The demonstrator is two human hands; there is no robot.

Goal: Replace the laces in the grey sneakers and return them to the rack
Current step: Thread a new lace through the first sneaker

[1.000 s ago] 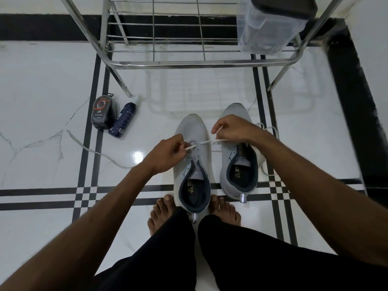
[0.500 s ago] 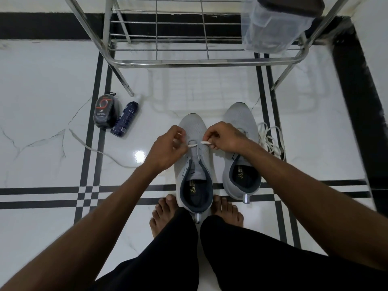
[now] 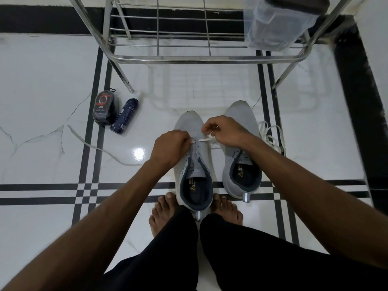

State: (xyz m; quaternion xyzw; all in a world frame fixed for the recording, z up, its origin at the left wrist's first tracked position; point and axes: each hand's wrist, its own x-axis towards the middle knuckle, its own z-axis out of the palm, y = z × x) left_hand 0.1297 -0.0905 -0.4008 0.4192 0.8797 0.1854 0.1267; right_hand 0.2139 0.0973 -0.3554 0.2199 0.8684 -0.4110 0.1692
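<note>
Grey sneakers (image 3: 194, 164) stand toes toward the steel rack (image 3: 189, 58). Over the nearer shoe's forefoot, left hand (image 3: 170, 149) and right hand (image 3: 225, 131) each pinch the white lace (image 3: 202, 140), stretched crosswise between them, across the shoe's long axis.

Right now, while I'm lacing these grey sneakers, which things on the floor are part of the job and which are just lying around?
Part of the job:
left sneaker, being laced
right sneaker
white lace, pinched by left hand and right hand
lace pile by the right sneaker
metal rack

Lying about:
shoe polish sponge
dark spray can
loose lace
plastic container on the rack
</note>
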